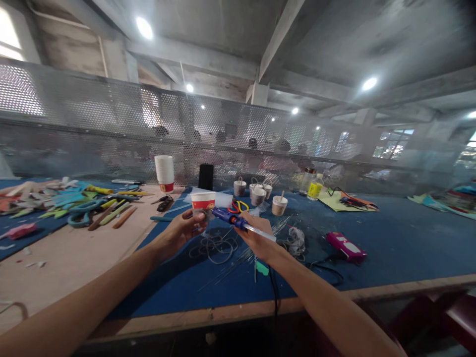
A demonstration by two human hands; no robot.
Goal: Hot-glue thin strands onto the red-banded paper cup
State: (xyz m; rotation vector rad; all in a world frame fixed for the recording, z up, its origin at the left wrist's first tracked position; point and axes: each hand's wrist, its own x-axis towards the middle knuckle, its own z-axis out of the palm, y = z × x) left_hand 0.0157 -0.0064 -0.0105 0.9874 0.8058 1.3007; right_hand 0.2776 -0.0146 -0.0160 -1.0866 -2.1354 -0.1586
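My left hand (189, 225) is closed around the lower part of a white and red paper cup (203, 200). Something grey, like cord, shows at the cup's lower side by the fingers. In my right hand (256, 232) is a blue hot glue gun (225, 216), its nozzle pointing left at the cup's lower side. From its back end sticks a clear glue stick (265, 235). Whether the nozzle touches the cup I cannot tell. Loose loops of grey cord (219, 250) lie on the blue mat below my hands. Scissors (240, 206) with red and yellow handles lie just behind the glue gun.
A stack of paper cups (164, 172) stands at the back left. Several cord-wrapped cups (258, 196) sit behind my right hand, near a yellow-labelled bottle (315, 187). A magenta box (345, 246) lies right. Tools and cut strips (115, 212) cover the left; a perforated screen (223, 134) rises behind.
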